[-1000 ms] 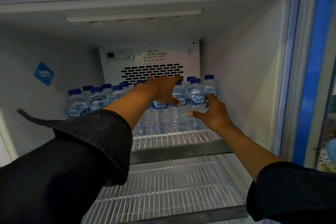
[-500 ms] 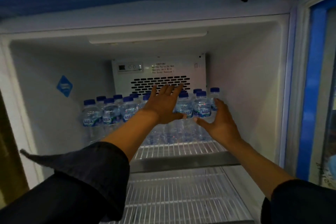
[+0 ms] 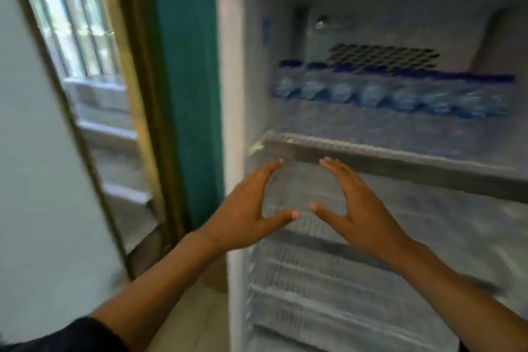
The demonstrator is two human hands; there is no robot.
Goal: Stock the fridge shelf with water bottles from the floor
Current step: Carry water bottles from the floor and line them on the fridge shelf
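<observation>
Hovering empty and spread, left hand (image 3: 251,210), right hand (image 3: 353,208), water bottles (image 3: 391,94) shelved well above

Teal wall (image 3: 183,66), barred window (image 3: 71,23)

I saw both forearms bare to the elbow. A dark, near-black sleeve (image 3: 85,334) was pushed up on the left arm. Left hand (image 3: 248,211) and right hand (image 3: 357,208) wore no gloves or rings.
</observation>
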